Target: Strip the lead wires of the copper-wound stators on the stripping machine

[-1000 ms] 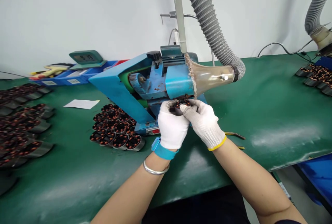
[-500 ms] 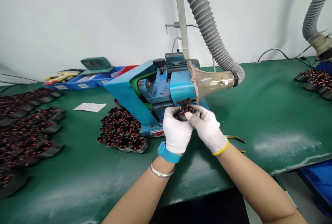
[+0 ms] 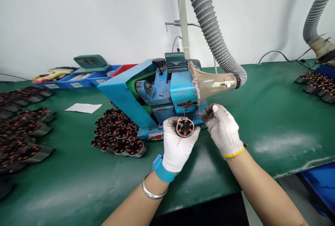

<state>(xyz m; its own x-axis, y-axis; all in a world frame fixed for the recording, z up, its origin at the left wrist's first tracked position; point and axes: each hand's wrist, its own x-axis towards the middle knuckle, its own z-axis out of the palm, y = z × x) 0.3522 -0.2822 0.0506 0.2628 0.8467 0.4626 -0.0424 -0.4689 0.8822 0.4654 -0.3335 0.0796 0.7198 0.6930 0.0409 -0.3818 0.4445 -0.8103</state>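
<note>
My gloved left hand (image 3: pixel 176 145) grips a motor stator (image 3: pixel 185 127), a round metal ring with copper coils around a dark centre. Thin wire leads stick up from its top, and one points down in front. To the right of it, my gloved right hand (image 3: pixel 222 126) is raised with its fingers curled together, their tips dark with dirt. Whether a wire is pinched there I cannot make out. Just behind both hands stands a blue belt-driven machine (image 3: pixel 183 88) with a slot in its front guard. The stator is below that slot, apart from it.
Many stators stand grouped left of the machine (image 3: pixel 123 130), at the far left (image 3: pixel 23 145) and far right (image 3: pixel 318 82). A grey hose (image 3: pixel 209 20) joins the machine's funnel (image 3: pixel 214 83). Blue bins (image 3: pixel 75 81), a digital clock (image 3: pixel 90 62) and paper (image 3: pixel 83 108) lie on the green bench (image 3: pixel 104 184).
My left hand has drawn the stator down and away from the machine's slot, its face now toward me. My right hand has let go of the stator and moved right.
</note>
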